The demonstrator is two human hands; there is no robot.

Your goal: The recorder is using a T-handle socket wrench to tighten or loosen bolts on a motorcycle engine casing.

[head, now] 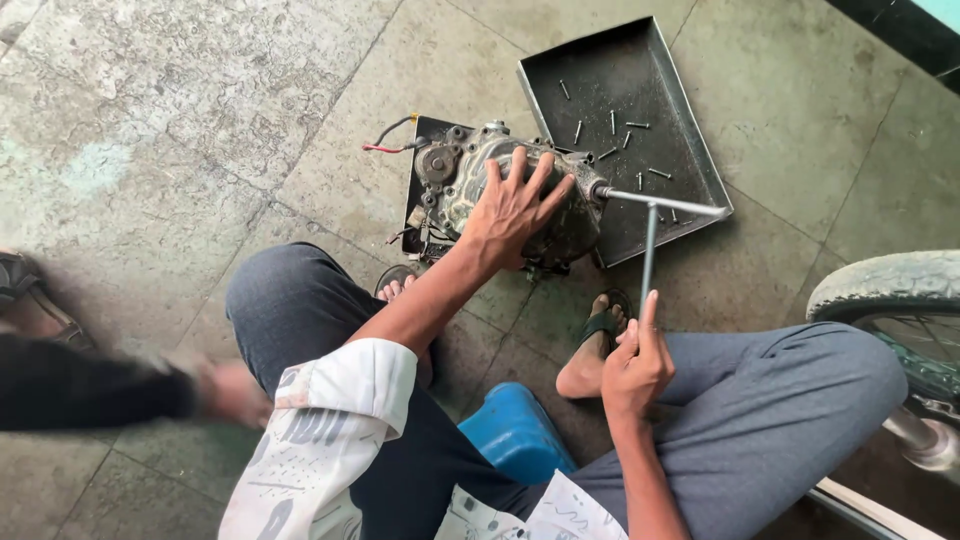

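A grimy metal engine block (470,180) with red and black wires lies on the stone floor between my feet. My left hand (512,208) rests flat on top of it, fingers spread, pressing it down. My right hand (636,362) grips the lower end of a metal T-handle wrench (650,240). The wrench's crossbar reaches from the engine's right side out over the tray.
A dark metal tray (690,185) holding several loose bolts lies just beyond the engine. A blue stool (515,432) sits under me. A tyre (885,285) is at the right edge. Another person's blurred arm and hand (215,390) reach in from the left.
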